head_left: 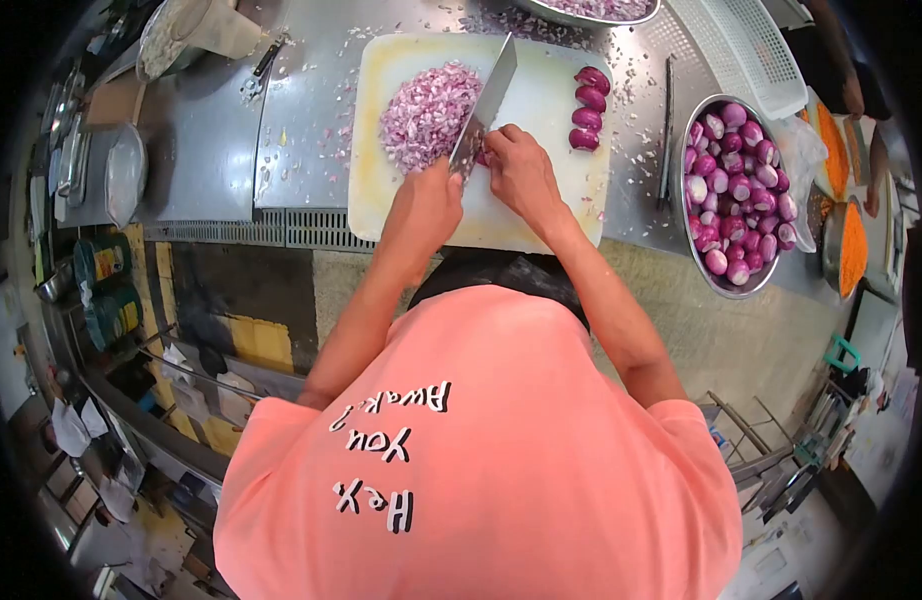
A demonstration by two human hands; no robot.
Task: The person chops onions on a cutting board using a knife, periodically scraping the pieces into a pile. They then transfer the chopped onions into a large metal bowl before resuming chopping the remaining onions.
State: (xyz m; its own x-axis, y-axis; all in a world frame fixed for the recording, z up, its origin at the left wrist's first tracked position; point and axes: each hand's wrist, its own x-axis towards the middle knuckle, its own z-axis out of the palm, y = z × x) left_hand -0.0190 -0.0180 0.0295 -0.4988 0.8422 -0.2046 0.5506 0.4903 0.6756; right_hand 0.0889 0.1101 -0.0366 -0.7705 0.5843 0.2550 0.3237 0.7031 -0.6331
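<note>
My left hand is closed around the handle of a broad-bladed kitchen knife. Its blade points away from me and stands beside a pile of chopped red onion. Just right of the blade, my right hand has its fingers bent down on a small piece of red onion, mostly hidden under them. Both hands are over a white cutting board. Along the board's right side, several peeled red onion pieces lie in a row.
A metal bowl of peeled red onions stands right of the board. A dark rod lies between them. Another bowl of chopped onion sits beyond the board. A white plastic basket and an orange-filled bowl are farther right. Onion bits litter the metal table.
</note>
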